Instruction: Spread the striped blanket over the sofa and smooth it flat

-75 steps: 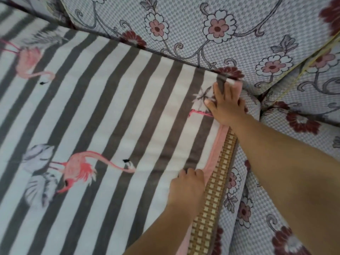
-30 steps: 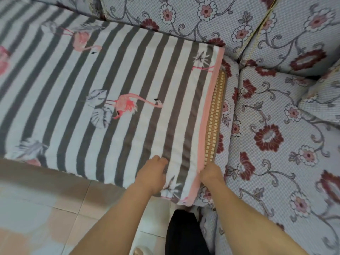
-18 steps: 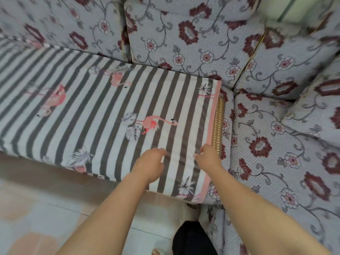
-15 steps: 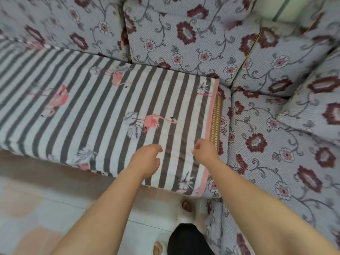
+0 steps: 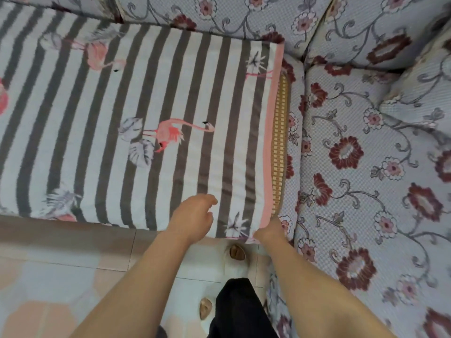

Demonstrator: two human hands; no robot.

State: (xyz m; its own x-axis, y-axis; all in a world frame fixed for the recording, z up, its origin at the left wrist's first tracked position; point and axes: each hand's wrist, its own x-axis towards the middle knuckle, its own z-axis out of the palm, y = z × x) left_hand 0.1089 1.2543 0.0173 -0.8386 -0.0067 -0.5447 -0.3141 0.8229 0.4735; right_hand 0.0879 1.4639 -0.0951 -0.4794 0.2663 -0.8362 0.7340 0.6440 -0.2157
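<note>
Compared with half a second ago, both hands have dropped toward the front edge of the seat. The right hand (image 5: pixel 268 231), which hung in the air above the pink border, now sits at the front right corner of the striped blanket (image 5: pixel 151 113); its fingers are hidden under the hem, so I cannot tell whether they pinch the cloth. The left hand (image 5: pixel 192 217) hovers just above the stripes with loosely curled fingers, holding nothing. The blanket lies flat over the sofa (image 5: pixel 366 167) seat, its left end cut off by the frame. A woven mat (image 5: pixel 279 142) peeks out beside the pink border.
</note>
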